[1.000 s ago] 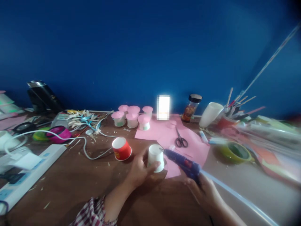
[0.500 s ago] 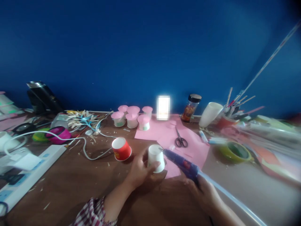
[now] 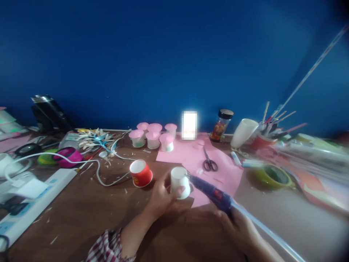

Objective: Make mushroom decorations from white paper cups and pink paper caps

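Observation:
My left hand (image 3: 163, 196) grips a small white paper cup (image 3: 178, 181), which stands upside down on the brown table. Held in my right hand (image 3: 238, 222) is a purple glue gun (image 3: 212, 191), with a long clear glue stick (image 3: 269, 231) running out of its back. The gun's nozzle is at the right side of the cup's top rim; whether it touches is too small to tell. A red paper cup (image 3: 141, 174) stands left of my left hand. Behind the white cup lies pink paper (image 3: 225, 165) with scissors (image 3: 209, 164) on it.
Several white cups with pink tops (image 3: 153, 136) stand near the blue wall. A power strip (image 3: 40, 200) and white cable are at the left. A lidded jar (image 3: 220, 125), a tilted white cup (image 3: 244, 133) and yellow tape (image 3: 274, 176) are at the right.
The white cup has shifted very slightly left in my left hand. The glue gun's nozzle has moved from over the cup's top to its right edge.

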`<state>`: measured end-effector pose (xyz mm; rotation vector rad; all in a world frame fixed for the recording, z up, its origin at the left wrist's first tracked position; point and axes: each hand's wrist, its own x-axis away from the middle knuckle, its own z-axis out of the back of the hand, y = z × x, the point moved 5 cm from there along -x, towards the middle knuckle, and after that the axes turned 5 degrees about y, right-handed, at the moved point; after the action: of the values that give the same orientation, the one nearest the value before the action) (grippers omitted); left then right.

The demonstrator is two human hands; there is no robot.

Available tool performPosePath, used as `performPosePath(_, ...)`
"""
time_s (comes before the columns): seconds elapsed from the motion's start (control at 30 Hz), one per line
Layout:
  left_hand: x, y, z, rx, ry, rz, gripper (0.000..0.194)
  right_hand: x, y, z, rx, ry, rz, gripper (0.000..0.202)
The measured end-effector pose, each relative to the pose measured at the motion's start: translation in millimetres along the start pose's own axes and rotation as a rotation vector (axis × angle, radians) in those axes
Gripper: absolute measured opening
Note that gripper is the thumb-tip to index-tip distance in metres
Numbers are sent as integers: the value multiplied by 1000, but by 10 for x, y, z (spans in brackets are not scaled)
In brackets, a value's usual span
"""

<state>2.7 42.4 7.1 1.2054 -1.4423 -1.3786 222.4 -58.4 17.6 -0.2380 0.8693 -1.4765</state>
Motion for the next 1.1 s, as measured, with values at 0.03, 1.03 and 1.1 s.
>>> performPosePath(0.03,-5,-4,8,-7,18,-5,52,15,28,11,-13,12,-23,37)
performPosePath(1.03,52,101,104,-399,366,-276,55,-65,-63,61,-251,-170,-68,28)
performPosePath(1.1,42,109,101,-356,357,-236,55,-55,-85,69,-335,-144,-128,32)
